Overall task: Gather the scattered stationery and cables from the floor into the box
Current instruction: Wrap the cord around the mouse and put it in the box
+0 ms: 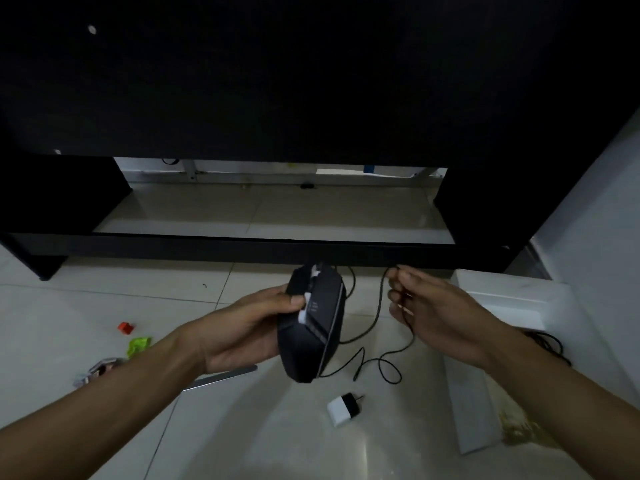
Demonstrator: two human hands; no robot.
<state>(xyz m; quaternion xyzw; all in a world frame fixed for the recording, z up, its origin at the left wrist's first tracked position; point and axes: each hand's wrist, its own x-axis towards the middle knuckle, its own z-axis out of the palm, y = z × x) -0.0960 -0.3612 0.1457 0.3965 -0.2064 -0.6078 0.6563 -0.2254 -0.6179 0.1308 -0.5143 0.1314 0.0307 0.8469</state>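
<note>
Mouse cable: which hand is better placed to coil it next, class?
Right. The right hand already pinches the cable, while the left hand grips the mouse.

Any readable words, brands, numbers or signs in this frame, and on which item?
None can be read.
Mouse, gripped by the left hand: faint marks, too blurred.
Plug adapter: no print visible.
Green wrapper: too small.
Cable, pinched by the right hand: no text.
</note>
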